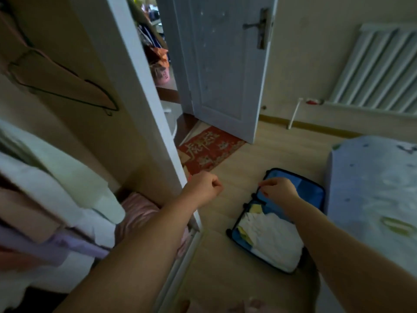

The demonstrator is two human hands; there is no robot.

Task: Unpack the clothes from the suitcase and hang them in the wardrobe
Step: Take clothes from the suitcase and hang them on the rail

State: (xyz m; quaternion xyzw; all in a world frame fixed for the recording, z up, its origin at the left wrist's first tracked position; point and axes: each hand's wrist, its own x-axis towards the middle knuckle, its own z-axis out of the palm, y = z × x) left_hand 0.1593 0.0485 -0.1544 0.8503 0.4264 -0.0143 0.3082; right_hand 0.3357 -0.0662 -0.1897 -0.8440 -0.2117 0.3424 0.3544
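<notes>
Both arms out, between trips, I reckon. Left hand (204,187) curled into a loose fist, nothing in it. Right hand (278,189) w/ fingers (265,182) pinched together, can't tell if they hold anything. Suitcase (279,220) lies open on the floor below my right fingers, white clothes (270,236) still inside. Wardrobe (67,132) to the left of my left fist, empty hanger (65,80) up there. Next: bend down, grab the top garment.

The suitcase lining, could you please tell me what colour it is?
Blue, with a dark rim; the open suitcase on the floor shows it best in the head view.
</notes>
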